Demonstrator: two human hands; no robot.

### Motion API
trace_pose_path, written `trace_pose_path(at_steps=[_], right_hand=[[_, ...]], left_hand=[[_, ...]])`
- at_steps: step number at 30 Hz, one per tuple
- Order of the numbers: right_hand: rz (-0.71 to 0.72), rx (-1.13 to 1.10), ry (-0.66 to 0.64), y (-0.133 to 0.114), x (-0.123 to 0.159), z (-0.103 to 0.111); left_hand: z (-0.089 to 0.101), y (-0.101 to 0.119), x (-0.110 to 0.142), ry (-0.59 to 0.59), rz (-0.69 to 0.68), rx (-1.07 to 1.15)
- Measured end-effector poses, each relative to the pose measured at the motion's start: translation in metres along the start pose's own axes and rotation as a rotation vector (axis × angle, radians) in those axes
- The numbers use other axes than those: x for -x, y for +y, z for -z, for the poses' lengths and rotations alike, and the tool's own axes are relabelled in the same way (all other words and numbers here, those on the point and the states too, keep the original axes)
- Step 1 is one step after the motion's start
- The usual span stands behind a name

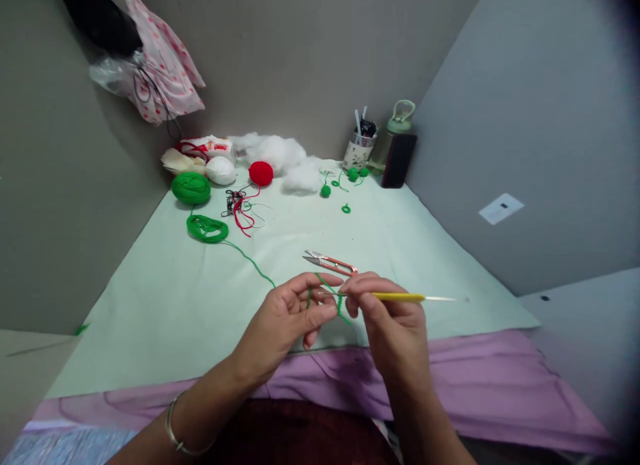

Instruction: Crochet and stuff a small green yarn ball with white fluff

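My left hand (293, 315) is curled, with green yarn (253, 261) looped over its fingers and pinched at the thumb. My right hand (385, 318) grips a yellow crochet hook (400, 297) whose tip points left into the yarn loop between the two hands. The yarn strand trails back across the pale green mat (400, 251) to a loose green coil (207, 228) and a green yarn ball (191, 187). Orange thread snips (330, 263) lie just beyond my fingers.
At the back stand a red yarn ball (261, 173), a white ball (221, 170), stuffing fluff (285, 157), tangled red and black threads (240, 205), small green crocheted pieces (345, 185), a cup of tools (359, 150), a bottle (393, 141) and a dark phone (399, 160). Walls close in on three sides.
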State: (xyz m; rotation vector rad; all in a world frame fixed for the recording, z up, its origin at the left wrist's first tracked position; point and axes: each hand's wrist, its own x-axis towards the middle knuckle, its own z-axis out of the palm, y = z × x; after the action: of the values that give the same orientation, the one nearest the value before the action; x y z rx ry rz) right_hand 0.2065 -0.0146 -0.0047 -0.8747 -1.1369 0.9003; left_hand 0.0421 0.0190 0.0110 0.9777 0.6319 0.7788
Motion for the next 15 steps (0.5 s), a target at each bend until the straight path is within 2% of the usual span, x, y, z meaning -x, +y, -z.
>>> trace_pose_path(at_steps=[2,5,7,8,10,12,15], right_hand=[[-0.103,-0.175,-0.003,-0.004,-0.003,0.004],[-0.229,-0.365,0.053,-0.013,-0.01,0.012],[-0.263,-0.411,0.125,-0.017,-0.013,0.017],[-0.272,-0.418,0.154,-0.019,-0.014,0.02],[-0.28,-0.419,0.183,-0.02,-0.015,0.023],[-0.284,-0.41,0.179,-0.019,-0.016,0.023],[-0.288,-0.407,0.144,-0.016,-0.016,0.02]], left_hand=[[0.005,0.002,0.0,-0.019,-0.047,-0.162],[0.013,0.001,0.003,-0.025,-0.308,-0.613],[0.017,-0.008,0.006,-0.18,-0.496,-0.978],[0.018,-0.014,0.008,-0.323,-0.552,-1.132],[0.02,-0.031,0.01,-0.432,-0.594,-1.371],[0.021,-0.049,0.009,-0.423,-0.625,-1.535],[0.022,-0.065,0.008,-0.375,-0.743,-1.559]])
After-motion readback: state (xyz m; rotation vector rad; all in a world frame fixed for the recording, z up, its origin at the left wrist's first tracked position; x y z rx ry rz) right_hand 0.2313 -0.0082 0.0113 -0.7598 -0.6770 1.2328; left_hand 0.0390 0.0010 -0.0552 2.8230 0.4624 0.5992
